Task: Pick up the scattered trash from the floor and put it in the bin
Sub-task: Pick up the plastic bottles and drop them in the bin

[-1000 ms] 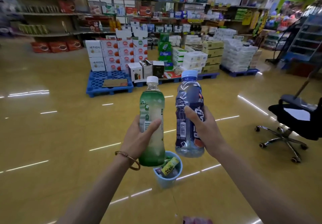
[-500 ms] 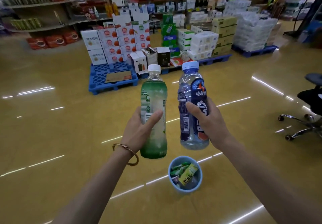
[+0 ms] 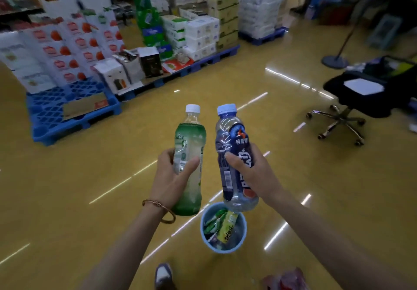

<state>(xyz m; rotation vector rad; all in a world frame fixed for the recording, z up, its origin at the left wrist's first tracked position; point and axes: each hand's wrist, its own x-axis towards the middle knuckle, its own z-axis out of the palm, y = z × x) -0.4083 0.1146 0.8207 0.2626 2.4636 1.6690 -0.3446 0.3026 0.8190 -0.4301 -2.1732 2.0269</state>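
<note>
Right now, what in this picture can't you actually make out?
Head view only.
1. Bottom of the bin: under wrappers; far rim behind the base of the blue bottle.
2. Fingers of the left hand and right hand: behind the green bottle and blue bottle.
3. Pink item: blurred, cut by the bottom edge.
4. Print on the stacked boxes: motion blur.

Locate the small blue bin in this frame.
Head view, lower centre: the blue bin stands on the floor, just below the blue-labelled bottle held by the right hand, right of the green bottle in the left hand.
</note>
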